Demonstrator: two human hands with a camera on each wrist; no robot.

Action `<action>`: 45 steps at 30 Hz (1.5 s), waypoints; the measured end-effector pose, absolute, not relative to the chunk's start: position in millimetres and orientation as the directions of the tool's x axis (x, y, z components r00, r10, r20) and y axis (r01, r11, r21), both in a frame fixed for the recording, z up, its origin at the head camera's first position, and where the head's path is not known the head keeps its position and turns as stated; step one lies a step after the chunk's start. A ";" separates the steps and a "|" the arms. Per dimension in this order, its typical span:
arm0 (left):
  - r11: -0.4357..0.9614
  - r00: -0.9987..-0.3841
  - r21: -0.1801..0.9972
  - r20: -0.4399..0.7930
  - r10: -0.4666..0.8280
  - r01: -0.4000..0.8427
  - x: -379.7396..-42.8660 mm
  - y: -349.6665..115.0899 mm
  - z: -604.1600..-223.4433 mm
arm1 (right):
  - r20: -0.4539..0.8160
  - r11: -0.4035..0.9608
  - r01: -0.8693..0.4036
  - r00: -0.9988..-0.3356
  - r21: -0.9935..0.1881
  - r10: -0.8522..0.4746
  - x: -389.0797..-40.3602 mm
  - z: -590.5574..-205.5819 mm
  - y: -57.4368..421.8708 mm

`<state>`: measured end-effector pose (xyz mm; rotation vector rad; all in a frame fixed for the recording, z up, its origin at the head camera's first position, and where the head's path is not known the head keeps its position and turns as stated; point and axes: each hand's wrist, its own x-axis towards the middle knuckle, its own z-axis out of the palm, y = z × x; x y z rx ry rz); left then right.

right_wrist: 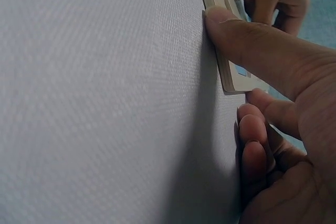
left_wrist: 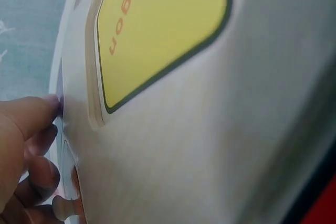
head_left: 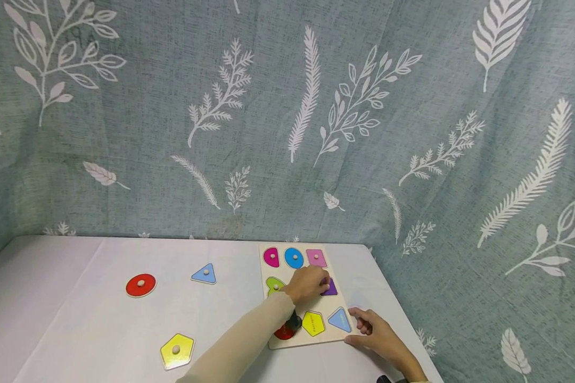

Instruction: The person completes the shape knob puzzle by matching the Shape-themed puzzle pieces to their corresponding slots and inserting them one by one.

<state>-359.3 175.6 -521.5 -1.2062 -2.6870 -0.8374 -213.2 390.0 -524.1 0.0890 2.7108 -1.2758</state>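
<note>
Left hand (head_left: 307, 284), curled at the purple piece (head_left: 333, 289), probably seating it; pinch unclear. Right hand (head_left: 376, 332) pinches the puzzle board's (head_left: 323, 303) corner. Next likely calls for pressing flat.

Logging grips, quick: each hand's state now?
Left hand: curled at the purple piece; whether holding can't be told.
Right hand: closed, holding the board by its corner.

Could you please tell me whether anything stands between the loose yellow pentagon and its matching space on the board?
Yes: in the head view, the left sleeve crosses between the loose yellow pentagon and its matching space on the board. The space itself is in plain view.
</note>
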 end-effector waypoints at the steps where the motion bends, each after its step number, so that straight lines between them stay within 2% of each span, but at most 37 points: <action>1: 0.545 -0.693 0.453 0.278 0.666 0.706 -359.2 176.0 -521.2 | -0.155 0.641 0.114 -0.988 -0.759 -0.007 -213.3 -524.0 390.0; 8: 0.581 -0.737 0.480 0.247 0.629 0.657 -357.5 177.4 -519.0 | -0.158 0.650 0.126 -0.987 -0.749 0.010 -213.9 -524.5 390.0; 14: 0.613 -0.800 0.534 0.242 0.548 0.582 -355.1 175.8 -518.8 | -0.160 0.644 0.125 -0.987 -0.755 0.005 -214.0 -526.0 389.9; 19: 0.619 -0.814 0.548 0.235 0.531 0.563 -354.3 171.7 -519.0 | -0.156 0.643 0.114 -0.988 -0.758 -0.009 -214.2 -528.2 390.2; 27: 0.596 -0.792 0.543 0.253 0.556 0.592 -361.2 160.7 -515.8 | -0.160 0.645 0.125 -0.987 -0.754 0.005 -212.0 -525.1 389.6; 35: 0.563 -0.755 0.545 0.225 0.616 0.621 -370.8 125.9 -504.0 | -0.169 0.663 0.139 -0.985 -0.735 0.019 -212.0 -525.8 388.0; 40: 0.575 -0.733 0.485 0.244 0.635 0.659 -364.3 100.2 -496.9 | -0.162 0.669 0.126 -0.987 -0.733 0.009 -211.8 -525.6 385.6; 45: 0.566 -0.727 0.494 0.230 0.647 0.660 -350.5 75.5 -486.6 | -0.155 0.679 0.134 -0.987 -0.722 0.031 -210.9 -526.3 385.7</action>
